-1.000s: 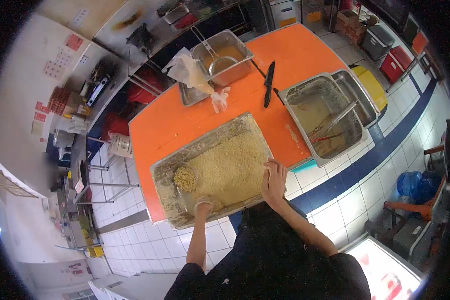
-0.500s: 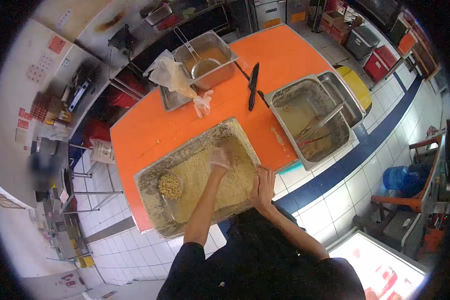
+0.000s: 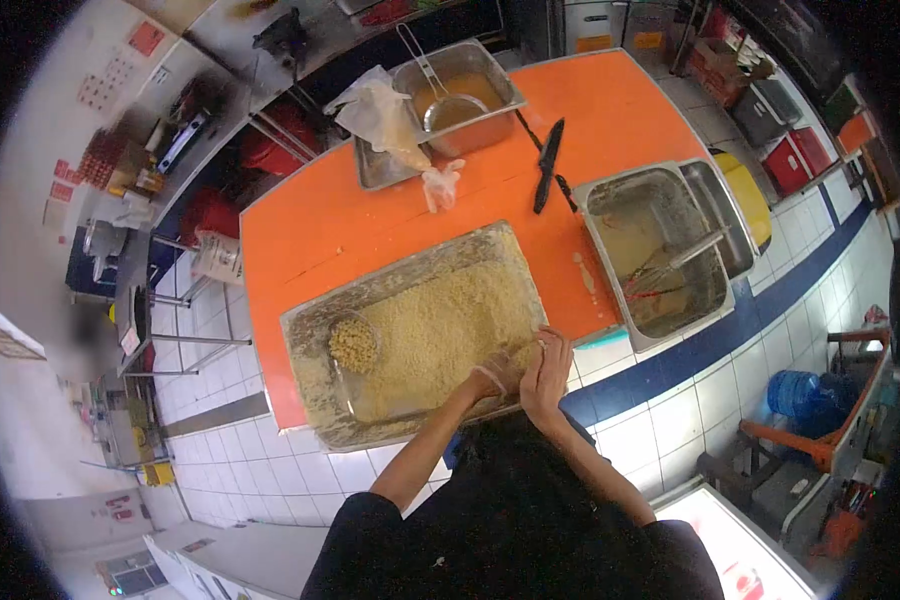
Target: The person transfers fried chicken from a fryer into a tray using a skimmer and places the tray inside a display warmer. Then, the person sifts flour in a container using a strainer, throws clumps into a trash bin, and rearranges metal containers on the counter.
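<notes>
As my head camera shows it, one deep metal tray [image 3: 370, 290] of pale crumbs [image 3: 420, 322] sits at the near edge of one orange table [image 3: 300, 240], long axis slanting from lower left to upper right. Of two hands, the left hand [image 3: 497, 377] is in the crumbs, finger spread unclear to me; the right hand [image 3: 547, 380] rests on the near right corner, fingers together, whether gripping I cannot tell. Beyond lies one black knife [image 3: 548, 165]

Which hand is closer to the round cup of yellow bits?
The left hand. It is down in the tray, to the right of the round cup of yellow bits. The right hand is farther away, at the tray's near right corner.
</notes>
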The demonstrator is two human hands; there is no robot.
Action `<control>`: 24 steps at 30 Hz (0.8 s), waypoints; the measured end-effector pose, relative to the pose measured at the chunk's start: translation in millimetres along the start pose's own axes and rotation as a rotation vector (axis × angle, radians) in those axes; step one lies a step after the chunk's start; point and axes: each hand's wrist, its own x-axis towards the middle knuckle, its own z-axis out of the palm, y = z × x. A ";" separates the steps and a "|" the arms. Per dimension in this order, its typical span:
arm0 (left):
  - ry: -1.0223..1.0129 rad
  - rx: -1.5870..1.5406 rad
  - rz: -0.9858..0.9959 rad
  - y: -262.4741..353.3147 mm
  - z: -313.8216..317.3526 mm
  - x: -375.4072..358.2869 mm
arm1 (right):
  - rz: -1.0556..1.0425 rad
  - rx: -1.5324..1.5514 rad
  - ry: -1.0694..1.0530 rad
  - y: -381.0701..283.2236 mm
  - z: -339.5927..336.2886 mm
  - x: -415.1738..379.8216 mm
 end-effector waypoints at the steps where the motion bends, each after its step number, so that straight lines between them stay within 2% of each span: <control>1: 0.006 0.002 -0.006 -8.3 6.5 -5.3 | -0.006 0.004 -0.005 -0.5 -0.7 0.1; 4: -0.006 -0.092 -0.031 -26.0 3.7 -20.5 | -0.075 0.050 0.015 -1.0 -1.4 1.2; 7: 0.078 -0.247 -0.151 -36.9 -10.5 -47.3 | -0.079 0.063 -0.012 4.6 0.5 -1.0; 10: 0.382 -0.461 -0.458 -49.3 -28.5 -98.5 | -0.095 0.039 -0.036 10.0 5.0 -4.2; 12: 0.661 -0.628 -0.667 -62.2 -44.1 -135.2 | -0.009 -0.005 -0.046 11.6 5.8 -8.0; 14: 0.968 -0.796 -0.795 -76.3 -66.3 -164.0 | -0.024 0.021 -0.071 4.0 2.9 -4.7; 19: 1.520 -1.064 -0.817 -103.1 -119.8 -205.8 | -0.059 0.089 -0.039 1.2 0.0 -3.7; 24: 1.718 -1.196 -0.893 -109.0 -101.0 -242.1 | -0.049 0.083 -0.011 9.9 3.9 -7.1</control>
